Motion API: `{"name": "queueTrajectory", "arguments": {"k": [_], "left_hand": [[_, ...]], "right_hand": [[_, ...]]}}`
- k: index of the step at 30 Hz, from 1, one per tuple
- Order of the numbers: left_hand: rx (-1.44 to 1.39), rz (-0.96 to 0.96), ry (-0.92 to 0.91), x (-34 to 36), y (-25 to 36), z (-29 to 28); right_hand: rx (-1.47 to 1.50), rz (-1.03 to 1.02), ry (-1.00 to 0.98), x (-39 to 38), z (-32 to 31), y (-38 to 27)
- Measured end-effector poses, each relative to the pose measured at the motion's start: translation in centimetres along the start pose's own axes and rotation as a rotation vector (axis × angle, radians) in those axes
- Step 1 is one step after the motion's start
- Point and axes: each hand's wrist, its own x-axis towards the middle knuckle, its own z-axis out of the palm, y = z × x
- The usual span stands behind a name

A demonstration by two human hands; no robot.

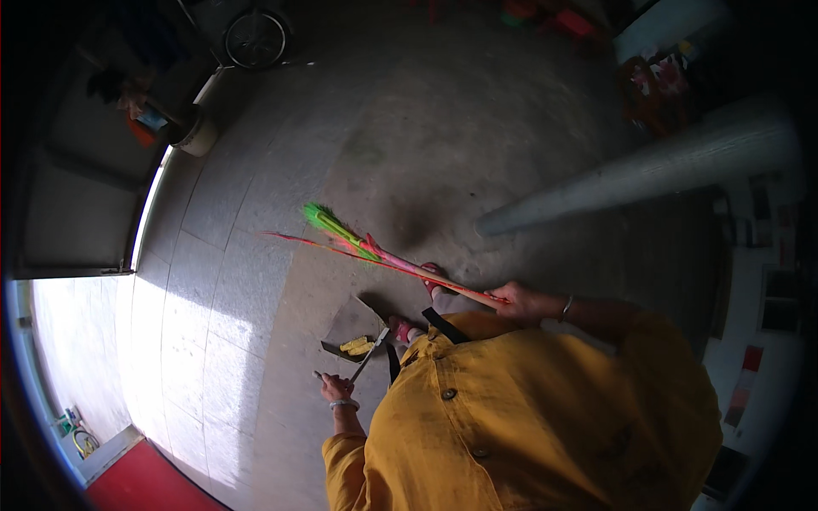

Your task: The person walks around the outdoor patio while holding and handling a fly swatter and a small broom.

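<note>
My right hand (515,302) is closed on a broom's pale pink handle (439,279) and a thin red stick (298,240) lying along it. The broom's green bristles (328,221) point toward the upper left, above the floor. My left hand (337,387) is low at the left of my body, closed around the grey long handle (371,349) of a dustpan. The dark pan (336,347) sits by my red sandals (402,328) with several yellow pieces (356,345) in it; I cannot tell what they are.
A thick grey pole (639,162) rises at the right. A metal door (72,209) is at the left beside a sunlit threshold. A pot (196,136) stands by the door, a wheel (254,38) farther back. Bags (652,85) lie at upper right, a red mat (145,481) at lower left.
</note>
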Motion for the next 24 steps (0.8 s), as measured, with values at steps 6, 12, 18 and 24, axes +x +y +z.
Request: {"name": "queueTrajectory", "arguments": {"k": [6,12,18,24], "left_hand": [[-0.247,-0.189,0.105,-2.6,-0.2,0.4],[-0.390,-0.366,0.165,-1.2,-1.2,-0.7],[-0.403,-0.314,0.127,-1.0,1.1,1.0],[-0.172,-0.122,0.139,0.8,3.0,1.5]], "right_hand": [[-0.144,-0.104,0.007,0.8,0.3,1.0],[-0.182,-0.140,0.004,1.0,0.4,0.6],[-0.082,-0.193,0.013,1.2,0.6,1.4],[-0.034,-0.244,-0.010,1.2,0.8,2.6]]}}
